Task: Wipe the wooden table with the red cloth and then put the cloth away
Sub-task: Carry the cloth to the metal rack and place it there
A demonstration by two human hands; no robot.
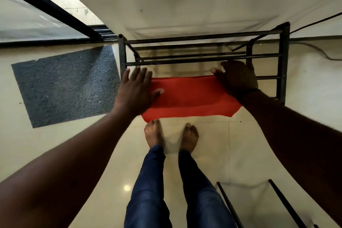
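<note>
The red cloth (188, 96) lies spread flat over the front rails of a black metal rack (282, 61), its near edge hanging toward my feet. My left hand (136, 90) rests on the cloth's left end with fingers straight and the thumb lying on the fabric. My right hand (237, 79) is at the cloth's right end, fingers curled over its far corner beside a rail. No wooden table shows in the head view.
The rack stands against a pale wall on a cream tiled floor. A dark grey doormat (66, 85) lies to its left below a black-framed glass door (46, 5). A cable (322, 52) runs along the floor at right. Black metal legs (285, 203) stand at bottom right.
</note>
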